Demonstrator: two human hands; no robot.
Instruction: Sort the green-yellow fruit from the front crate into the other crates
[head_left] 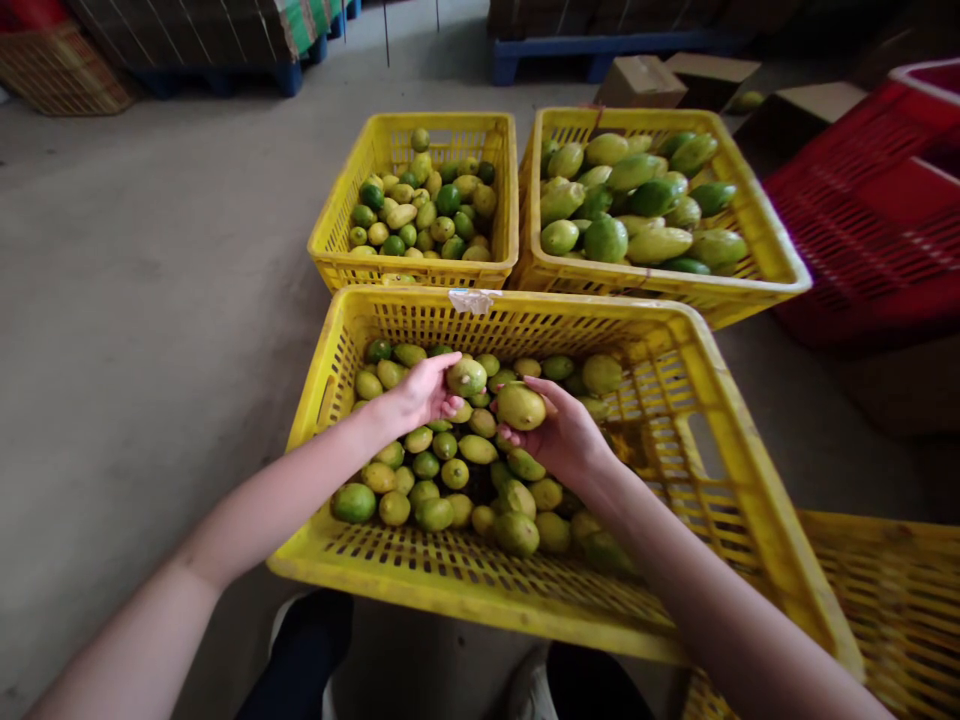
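Over the near yellow crate (pixel 480 603), my left hand (pixel 425 388) is closed round a green-yellow lemon (pixel 466 377) with its end turned toward me. Just to the right, my right hand (pixel 564 432) grips a larger, yellower lemon (pixel 520 407). The two held fruits are close together but apart. Below them, many loose lemons (pixel 478 449), green to yellow, cover the left and middle of the crate floor. Some fruit is hidden behind my hands and right forearm.
Behind stand a yellow crate of small lemons (pixel 322 240) and a yellow crate of larger, longer green fruit (pixel 780 275). Red crates (pixel 847 210) and cardboard boxes (pixel 641 82) are at the right. Another yellow crate (pixel 885 590) lies at lower right. Blue pallets (pixel 555 55) line the back.
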